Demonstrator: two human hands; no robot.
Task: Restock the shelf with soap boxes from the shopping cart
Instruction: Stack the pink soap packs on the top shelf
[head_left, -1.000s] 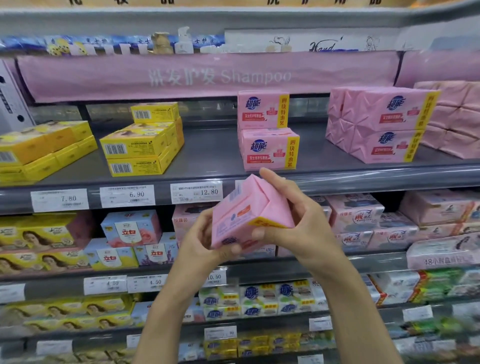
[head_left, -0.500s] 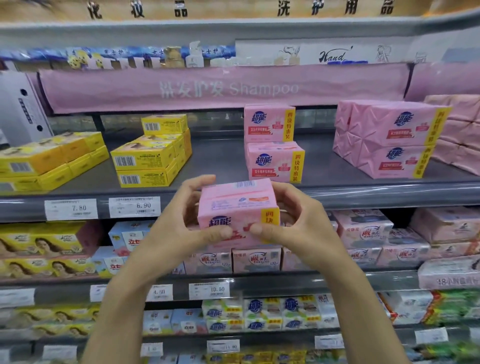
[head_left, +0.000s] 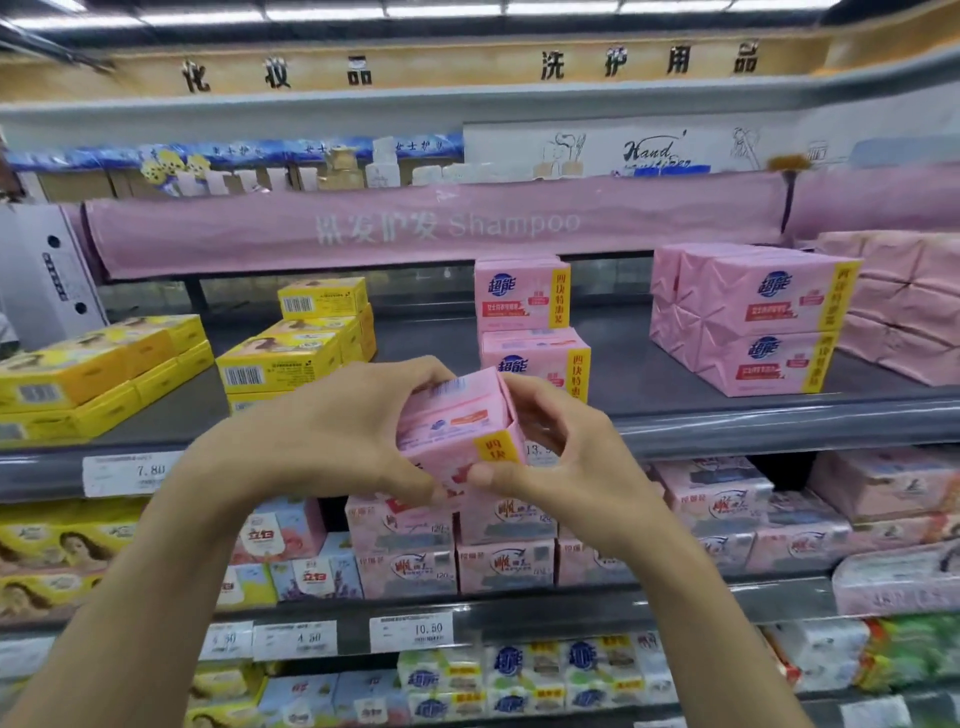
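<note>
Soap box: your pink soap box (head_left: 452, 421) is held tilted in the air before the lip of the grey shelf (head_left: 753, 423), just below the two stacked boxes (head_left: 522, 301).
Left hand: your left hand (head_left: 332, 441) grips it, fingers curled over the top and thumb beneath.
Right hand: your right hand (head_left: 571, 462) pinches the right end.
Handling: probably stiff and dense, with a slick wrap. Hold it by the short ends, not the folded flaps.

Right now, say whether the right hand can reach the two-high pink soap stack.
Likely yes: the stack stands just behind, nothing between, though right hand and left hand both grip a pink soap box.
</note>
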